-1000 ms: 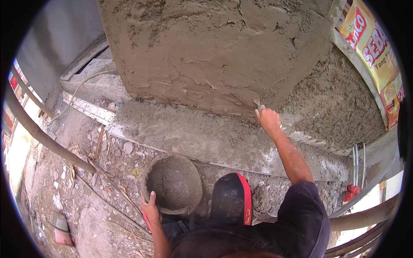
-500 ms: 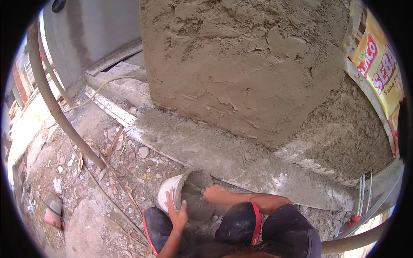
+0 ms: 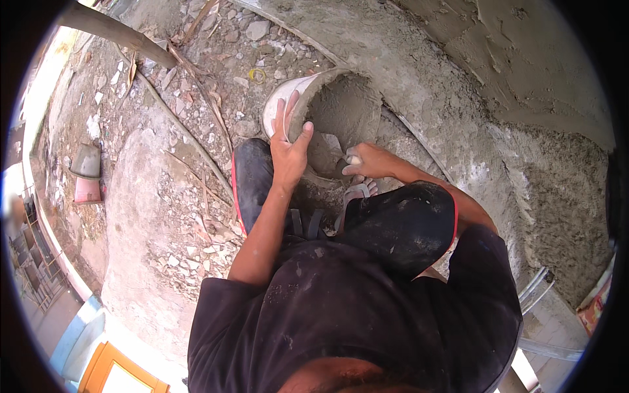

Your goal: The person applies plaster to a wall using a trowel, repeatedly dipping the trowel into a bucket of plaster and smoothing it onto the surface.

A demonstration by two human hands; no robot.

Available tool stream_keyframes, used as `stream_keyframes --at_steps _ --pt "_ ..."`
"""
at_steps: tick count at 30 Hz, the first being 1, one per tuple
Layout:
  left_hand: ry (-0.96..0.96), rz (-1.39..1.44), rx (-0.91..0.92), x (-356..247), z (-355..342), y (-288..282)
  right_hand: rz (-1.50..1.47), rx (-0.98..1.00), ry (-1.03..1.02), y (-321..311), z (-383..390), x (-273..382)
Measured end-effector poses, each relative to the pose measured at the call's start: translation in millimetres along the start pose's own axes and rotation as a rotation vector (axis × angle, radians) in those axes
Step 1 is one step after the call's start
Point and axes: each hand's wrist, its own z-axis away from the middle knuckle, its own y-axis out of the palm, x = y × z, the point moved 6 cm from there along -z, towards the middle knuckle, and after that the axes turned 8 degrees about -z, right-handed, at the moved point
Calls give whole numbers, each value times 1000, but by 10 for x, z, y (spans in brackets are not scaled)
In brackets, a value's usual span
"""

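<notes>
At nine o'clock, a grey-and-pink container (image 3: 86,171) lies on the rubble-strewn ground, with a wooden pole (image 3: 121,33) slanting in from eleven. Nearer the middle, the left hand (image 3: 288,152) is at the bucket (image 3: 272,110), just short of twelve o'clock; its grip is clamped on the rim, fingers spread along the pale outer wall and thumb over the edge. The bucket is tilted, its mouth turned towards one o'clock, and wet mortar (image 3: 352,101) coats the inside (how deep it lies is hard to tell from above). Just right of that, the right hand (image 3: 372,161) has its grip closed round the handle of a trowel (image 3: 333,142), whose blade is within the bucket's mouth, near the mortar.

From one to two o'clock, the wall (image 3: 524,56) carries a spread coat, fairly even but marked with ridges; that part looks largely covered, though I would not call it finished. Towards three o'clock, the rough surface (image 3: 565,190) is coarse and unsmoothed, so more seems left there. The ledge (image 3: 426,85) between bucket and wall is crusted with mortar. Overall the plastering looks partway along, with loading the trowel the step in hand.
</notes>
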Motion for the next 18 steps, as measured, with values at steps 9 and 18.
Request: stream_keyframes --at_steps 9,18 --pt "-233 229 -140 233 -353 -394 114 -331 38 -564 155 24" --pt "-269 -503 -254 61 -217 -950 308 -393 76 -1023 530 239"
